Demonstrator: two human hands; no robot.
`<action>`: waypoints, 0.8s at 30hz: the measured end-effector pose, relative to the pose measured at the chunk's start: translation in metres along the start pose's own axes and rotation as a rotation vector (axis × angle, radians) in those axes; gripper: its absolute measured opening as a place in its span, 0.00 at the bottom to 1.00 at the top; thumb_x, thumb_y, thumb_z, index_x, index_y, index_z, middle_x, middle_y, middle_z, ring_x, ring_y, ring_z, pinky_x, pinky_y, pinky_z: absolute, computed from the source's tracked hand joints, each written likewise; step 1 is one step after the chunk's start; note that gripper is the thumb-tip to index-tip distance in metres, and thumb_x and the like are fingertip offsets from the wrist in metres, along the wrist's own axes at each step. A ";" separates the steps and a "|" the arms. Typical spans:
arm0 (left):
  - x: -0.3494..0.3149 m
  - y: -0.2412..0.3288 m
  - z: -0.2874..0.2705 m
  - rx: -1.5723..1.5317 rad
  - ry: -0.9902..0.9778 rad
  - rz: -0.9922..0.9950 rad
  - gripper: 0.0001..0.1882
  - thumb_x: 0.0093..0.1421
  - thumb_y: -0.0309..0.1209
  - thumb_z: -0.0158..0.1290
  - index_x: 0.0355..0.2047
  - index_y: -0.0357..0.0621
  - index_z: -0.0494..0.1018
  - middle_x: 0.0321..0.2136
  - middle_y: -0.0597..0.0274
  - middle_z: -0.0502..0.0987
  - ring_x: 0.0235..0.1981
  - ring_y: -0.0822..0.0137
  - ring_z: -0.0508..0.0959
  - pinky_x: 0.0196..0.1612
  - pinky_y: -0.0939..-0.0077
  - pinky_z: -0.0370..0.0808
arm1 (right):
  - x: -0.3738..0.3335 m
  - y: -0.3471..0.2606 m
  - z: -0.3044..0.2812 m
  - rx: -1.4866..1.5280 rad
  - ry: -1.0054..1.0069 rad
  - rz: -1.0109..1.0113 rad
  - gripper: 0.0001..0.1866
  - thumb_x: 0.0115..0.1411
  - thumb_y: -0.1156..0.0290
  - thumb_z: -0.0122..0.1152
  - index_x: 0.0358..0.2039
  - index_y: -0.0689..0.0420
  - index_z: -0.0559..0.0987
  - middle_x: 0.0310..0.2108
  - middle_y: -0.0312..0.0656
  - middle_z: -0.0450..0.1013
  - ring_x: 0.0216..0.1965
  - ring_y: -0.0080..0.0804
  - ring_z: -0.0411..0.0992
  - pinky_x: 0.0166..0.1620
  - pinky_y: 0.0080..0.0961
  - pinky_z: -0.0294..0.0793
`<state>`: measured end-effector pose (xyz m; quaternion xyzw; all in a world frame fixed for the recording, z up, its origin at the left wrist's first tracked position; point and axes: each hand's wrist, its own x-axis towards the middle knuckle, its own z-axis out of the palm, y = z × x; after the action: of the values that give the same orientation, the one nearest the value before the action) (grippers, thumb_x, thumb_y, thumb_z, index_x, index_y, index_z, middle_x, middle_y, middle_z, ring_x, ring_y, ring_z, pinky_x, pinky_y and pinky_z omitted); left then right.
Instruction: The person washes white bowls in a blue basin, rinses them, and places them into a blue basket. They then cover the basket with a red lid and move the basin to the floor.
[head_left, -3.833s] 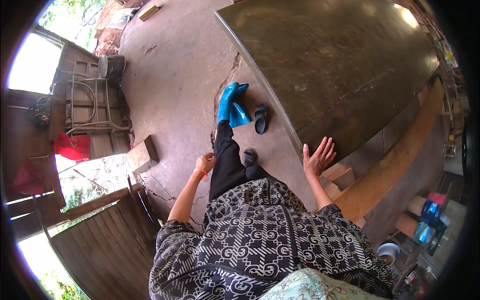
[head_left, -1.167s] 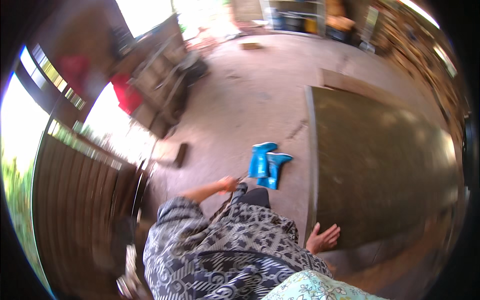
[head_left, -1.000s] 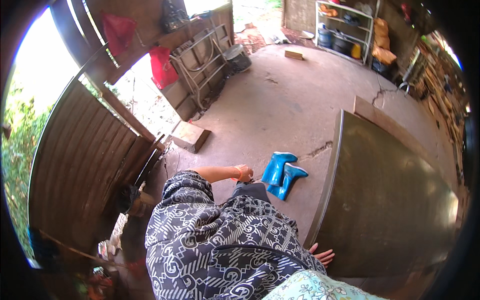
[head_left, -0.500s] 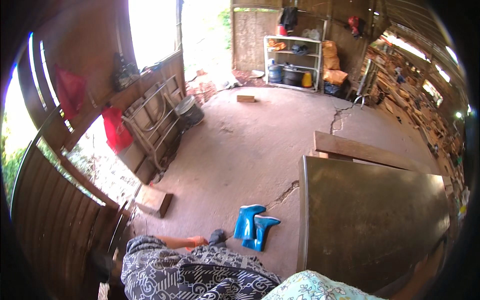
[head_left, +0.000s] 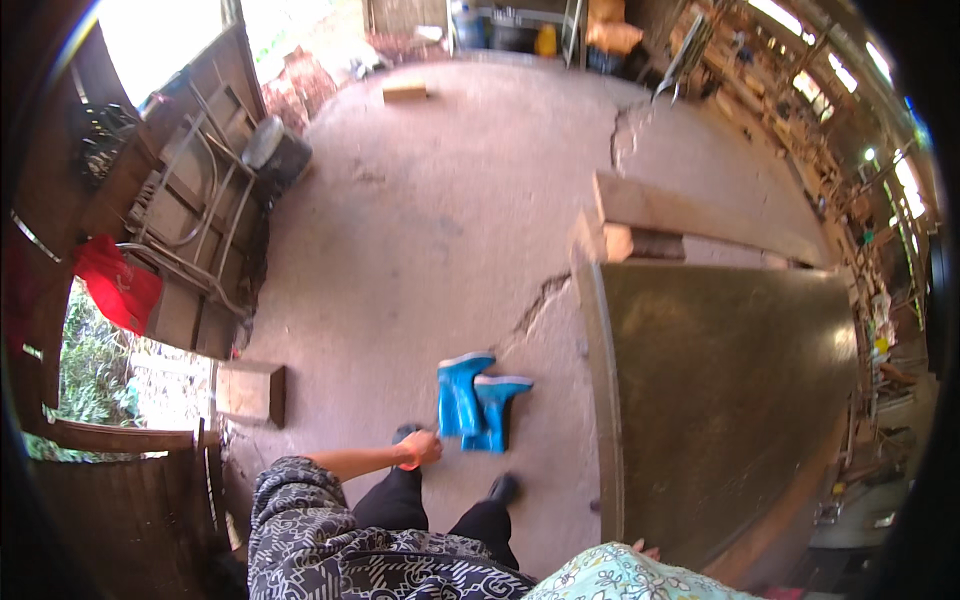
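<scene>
My left hand point(head_left: 424, 448), with an orange band at the wrist, reaches down just left of a pair of blue rubber boots point(head_left: 462, 400) lying on the concrete floor. Its fingers look curled; what they hold, if anything, is too small to make out. Light green floral fabric point(head_left: 630, 578) covers most of my right hand point(head_left: 647, 550). Only a few fingertips show, by the near left corner of a dark, smooth-topped table point(head_left: 730, 390). Whether they grip anything is hidden.
A wooden block point(head_left: 250, 392) stands at the left, and a smaller one point(head_left: 404, 92) lies far ahead. A bucket point(head_left: 278, 152) and a metal frame point(head_left: 205, 200) lean at the left wall. Beyond the table lies a plank point(head_left: 700, 218). Cracks point(head_left: 540, 300) run through the floor.
The view has tipped downward, bringing my legs and shoes into sight. My left hand has moved forward and right, closer to the boots. Fingertips now show beside the floral fabric.
</scene>
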<state>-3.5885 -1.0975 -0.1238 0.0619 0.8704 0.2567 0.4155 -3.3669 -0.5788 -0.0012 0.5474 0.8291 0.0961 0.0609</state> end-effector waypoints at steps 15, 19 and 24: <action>0.072 0.093 0.259 -1.218 -0.255 -0.286 0.12 0.57 0.30 0.49 0.37 0.39 0.77 0.29 0.62 0.80 0.32 0.74 0.78 0.39 0.77 0.75 | -0.115 -0.414 0.146 0.754 -0.440 -1.388 0.10 0.57 0.69 0.59 0.37 0.59 0.79 0.44 0.48 0.73 0.49 0.45 0.69 0.53 0.37 0.67; 0.078 0.062 0.274 -1.274 -0.244 -0.363 0.11 0.59 0.28 0.46 0.38 0.36 0.76 0.31 0.60 0.80 0.33 0.73 0.78 0.39 0.78 0.74 | -0.121 -0.479 0.303 0.673 -0.489 -1.313 0.13 0.58 0.64 0.59 0.39 0.60 0.79 0.40 0.48 0.76 0.42 0.42 0.74 0.47 0.33 0.72; 0.093 0.042 0.263 -1.583 -0.074 -0.346 0.13 0.62 0.26 0.44 0.43 0.35 0.73 0.34 0.58 0.79 0.37 0.72 0.77 0.42 0.79 0.73 | -0.148 -0.542 0.410 0.643 -0.551 -1.041 0.21 0.55 0.56 0.59 0.42 0.60 0.77 0.38 0.52 0.76 0.40 0.48 0.73 0.47 0.40 0.70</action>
<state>-3.4541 -0.9275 -0.3051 -0.3773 0.4140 0.7264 0.3984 -3.7101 -0.8837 -0.5240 0.0716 0.9265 -0.3408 0.1425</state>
